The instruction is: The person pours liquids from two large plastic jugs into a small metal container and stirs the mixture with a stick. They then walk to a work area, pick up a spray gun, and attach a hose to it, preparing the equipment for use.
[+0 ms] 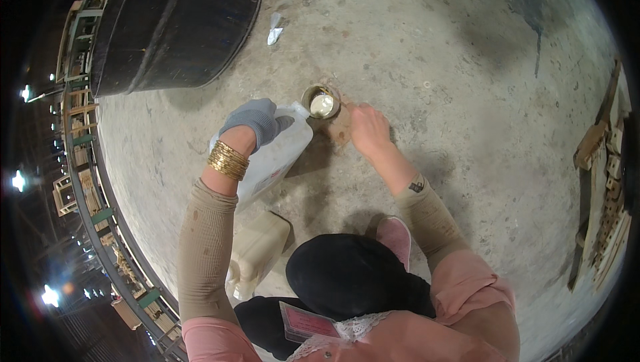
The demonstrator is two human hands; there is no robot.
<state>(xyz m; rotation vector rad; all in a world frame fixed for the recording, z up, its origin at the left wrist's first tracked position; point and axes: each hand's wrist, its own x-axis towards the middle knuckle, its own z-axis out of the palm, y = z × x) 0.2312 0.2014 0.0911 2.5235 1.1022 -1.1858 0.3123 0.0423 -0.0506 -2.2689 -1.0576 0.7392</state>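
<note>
My left hand (252, 124), in a grey glove, is closed on a large whitish plastic jerrycan (275, 155) near its top. The jerrycan is tilted, its mouth at the left rim of a small round metal cup (322, 103). Pale, shiny liquid appears inside the cup. My right hand (369, 129), bare, is curled closed just right of the cup; whether it grips a handle there is hidden. A second, yellowish plastic jerrycan (261, 247) is on the floor beside my left forearm.
A big black drum (177, 25) stands at the far left. A clear and white scrap (275, 30) lies on the concrete floor (427, 89). Wooden pieces (605, 175) are stacked along the right edge, and racks with timber (93, 195) line the left. My knee (353, 272) is close below the jerrycans.
</note>
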